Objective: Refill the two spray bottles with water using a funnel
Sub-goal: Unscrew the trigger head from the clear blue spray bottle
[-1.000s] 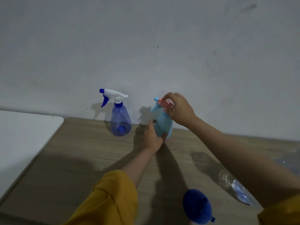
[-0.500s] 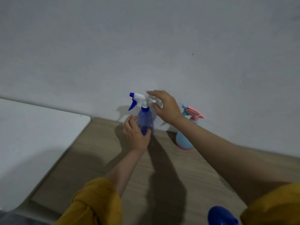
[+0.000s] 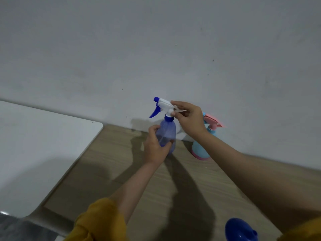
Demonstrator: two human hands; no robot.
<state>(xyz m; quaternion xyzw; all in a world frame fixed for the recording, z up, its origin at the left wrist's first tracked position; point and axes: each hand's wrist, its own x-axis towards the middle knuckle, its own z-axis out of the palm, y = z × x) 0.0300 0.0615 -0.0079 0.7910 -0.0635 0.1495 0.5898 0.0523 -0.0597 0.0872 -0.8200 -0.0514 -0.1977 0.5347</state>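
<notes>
- Two spray bottles stand at the back of the wooden counter [image 3: 199, 192], close to the wall: the purple bottle [image 3: 167, 136] in hand, and the light blue bottle [image 3: 199, 148] with its pink trigger head just beside it to the right, partly hidden by the right forearm.
- A second ago both hands were on the light blue bottle; half a second ago they had shifted to the purple one, and they remain there now with a firmer hold.
- Left hand [image 3: 155, 146] wraps the lower body of the purple bottle, fingers curled round it, steadying it.
- Right hand [image 3: 188, 117] is at the white spray head [image 3: 165, 106], fingers pinching its rear and neck just above the blue collar.
- Judged from this grip, the step in hand is unscrewing the head so the neck is open for filling; the head looks seated yet, so no water can go in.
- Whether the light blue bottle's head has been loosened cannot be told from here.
- Blue funnel [image 3: 240, 230] lies near the front edge of the counter, well apart from both bottles, untouched.
- Water source is not in view now.
</notes>
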